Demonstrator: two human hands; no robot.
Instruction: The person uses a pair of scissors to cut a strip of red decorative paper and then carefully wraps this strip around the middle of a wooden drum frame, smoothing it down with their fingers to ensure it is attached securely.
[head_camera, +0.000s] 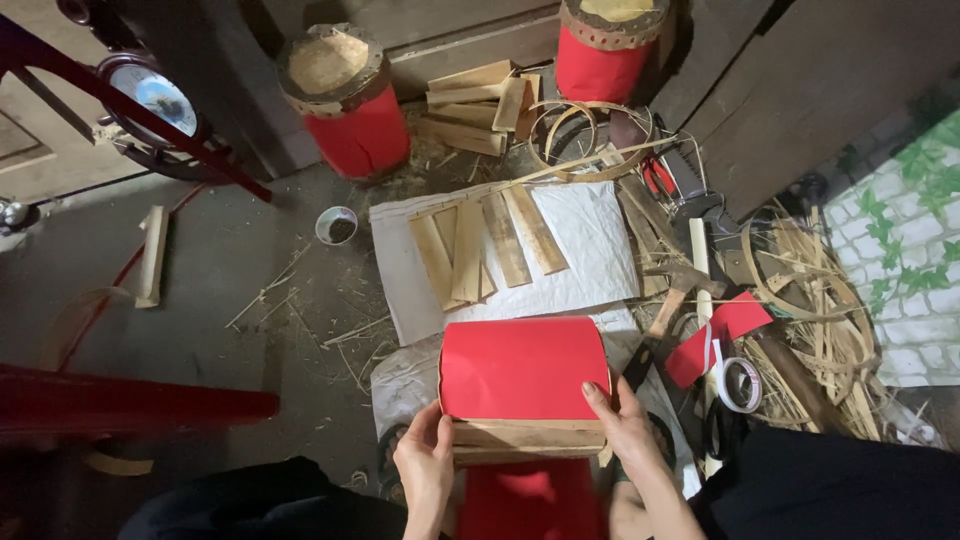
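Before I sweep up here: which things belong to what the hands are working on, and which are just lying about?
In hand:
- red paper sheet
- wooden drum body, held by left hand and right hand

Lying about:
- wooden slats on the white sheet
- tape roll
- small bowl
- two red-wrapped drums
- bamboo strips

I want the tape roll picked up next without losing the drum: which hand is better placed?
Probably the right hand: the tape roll lies on its side, close by. The left hand grips the drum's far edge and could steady it.
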